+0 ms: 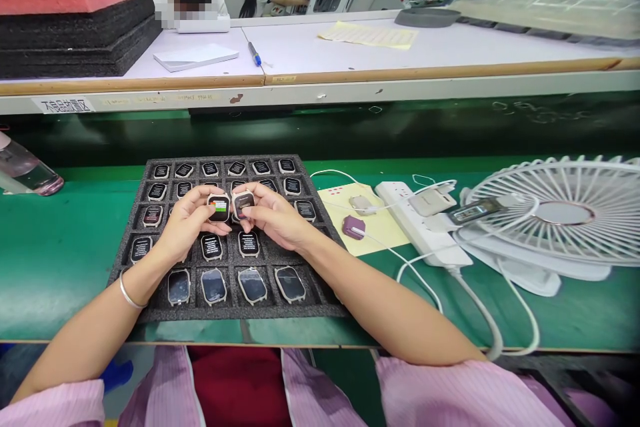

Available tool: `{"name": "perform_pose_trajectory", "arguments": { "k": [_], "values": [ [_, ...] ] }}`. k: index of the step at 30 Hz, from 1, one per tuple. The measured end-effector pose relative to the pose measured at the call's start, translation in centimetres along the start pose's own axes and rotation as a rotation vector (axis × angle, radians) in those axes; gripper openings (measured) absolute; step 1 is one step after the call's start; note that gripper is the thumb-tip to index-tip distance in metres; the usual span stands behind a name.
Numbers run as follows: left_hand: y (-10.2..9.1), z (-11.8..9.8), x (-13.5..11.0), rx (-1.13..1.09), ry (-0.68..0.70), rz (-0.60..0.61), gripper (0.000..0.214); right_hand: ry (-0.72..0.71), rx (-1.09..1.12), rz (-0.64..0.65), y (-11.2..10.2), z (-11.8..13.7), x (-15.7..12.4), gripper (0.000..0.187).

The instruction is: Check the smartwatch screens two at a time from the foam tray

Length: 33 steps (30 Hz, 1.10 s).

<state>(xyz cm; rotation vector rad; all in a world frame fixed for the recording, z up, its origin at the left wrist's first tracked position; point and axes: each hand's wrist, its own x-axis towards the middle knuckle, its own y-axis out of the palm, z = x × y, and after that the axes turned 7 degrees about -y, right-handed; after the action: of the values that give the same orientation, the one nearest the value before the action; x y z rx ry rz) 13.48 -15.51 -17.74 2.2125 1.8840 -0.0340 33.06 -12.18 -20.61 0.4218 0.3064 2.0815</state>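
Note:
My left hand (189, 225) pinches a smartwatch body (219, 209) whose lit screen shows coloured bands, the thumb lying on its left edge. Right beside it, my right hand (273, 213) grips a second smartwatch body (243, 204) with a dark screen, thumb at its lower part. Both are strapless and held above a black foam tray (200, 313) of square compartments. Several more watch bodies lie in the tray; many upper ones show white text, while a front-row watch body (214, 286) has a blank, reflective screen. My hands and forearms hide some compartments.
To the right lie a white power strip (425, 230), a purple charger (353, 227) on yellow paper, loose cables and a white fan (555, 213). A bottle (27, 163) is at left. Behind, a raised shelf (295, 57) carries foam stacks, papers and a pen. People sit beyond.

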Motion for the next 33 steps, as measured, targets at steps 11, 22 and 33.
{"name": "perform_pose_trajectory", "arguments": {
  "k": [11, 22, 33],
  "values": [
    [0.1, 0.1, 0.0, 0.059, 0.028, -0.022, 0.037, -0.005, 0.014, 0.005, -0.3, -0.3, 0.0, 0.037],
    [0.1, -0.3, 0.0, 0.049, 0.066, -0.021, 0.060, -0.012, 0.039, -0.055, -0.2, -0.3, 0.3, 0.043],
    [3.4, -6.2, -13.6, -0.220, -0.078, 0.872, 0.058, -0.072, -0.078, 0.075, 2.1, 3.3, -1.2, 0.054]
  ]
}}
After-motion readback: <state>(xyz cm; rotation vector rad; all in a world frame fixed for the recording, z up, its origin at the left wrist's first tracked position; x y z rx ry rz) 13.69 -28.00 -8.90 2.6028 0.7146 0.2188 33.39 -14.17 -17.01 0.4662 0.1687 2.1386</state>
